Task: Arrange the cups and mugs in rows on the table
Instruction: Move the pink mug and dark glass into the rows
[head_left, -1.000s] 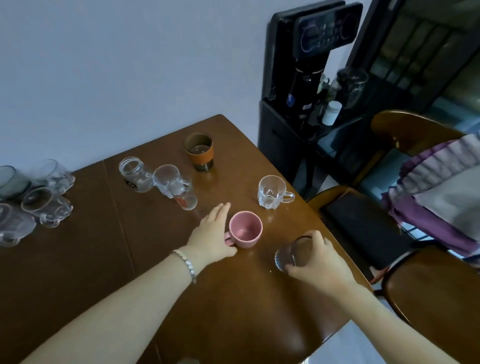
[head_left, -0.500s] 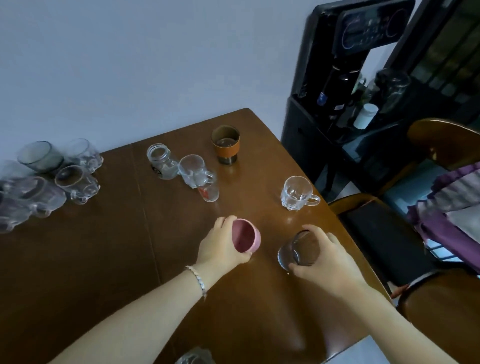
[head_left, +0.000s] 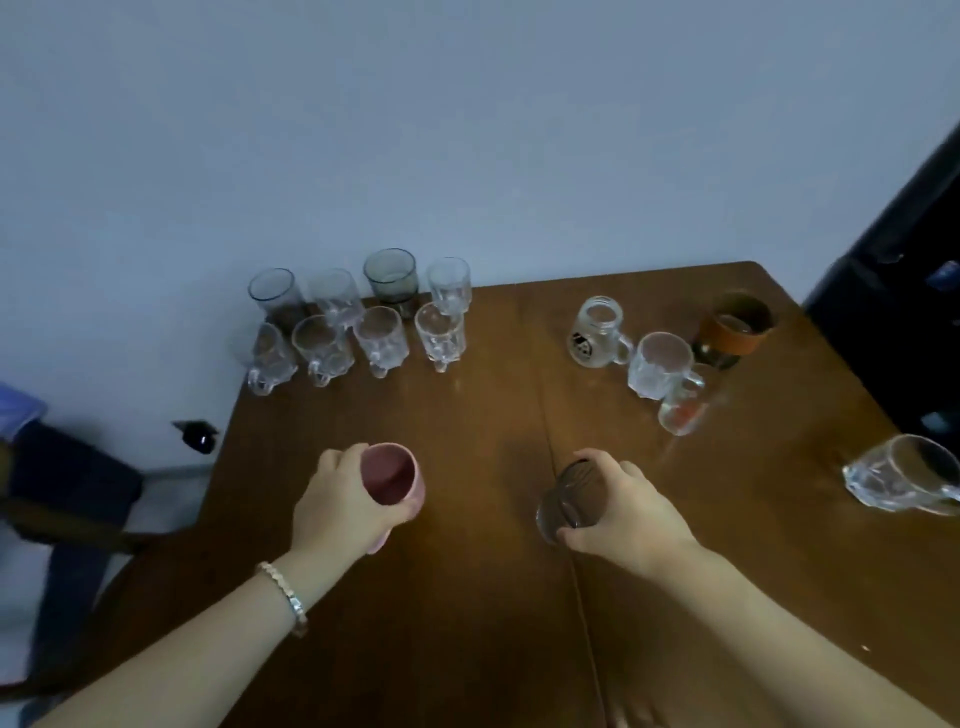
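- The person's left hand (head_left: 340, 499) is wrapped around a pink ceramic mug (head_left: 393, 475), fingers closed on its side; the mug is tilted with its mouth facing the camera and looks lifted clear of the brown wooden table (head_left: 467, 597), at near left of centre.
- The right hand (head_left: 621, 506) is closed around a small clear glass cup (head_left: 569, 493), thumb and fingers curled over its wall; it too is tipped, near the table's centre seam; whether its base touches the wood I cannot tell.
- Both appear carried one per hand so that two pieces travel together toward the rows, judging by the task.
- At far left stand two tidy rows of four clear and smoky glasses and mugs (head_left: 363, 317), close together by the wall; this looks like the finished part, and space in front of it seems the likely spot for the next row.
- At far right a loose group waits unsorted: a clear glass jar mug with a dark emblem (head_left: 597, 332), a faceted clear glass mug (head_left: 660, 366), a small glass with red markings (head_left: 685, 405) touching it, and a dark glass cup with an orange-brown sleeve (head_left: 732, 330).
- A clear faceted glass mug (head_left: 906, 480) at the right edge is cut off by the frame.
- The pink mug's handle is mostly hidden by the hand; the light is dim, so glass outlines blur.
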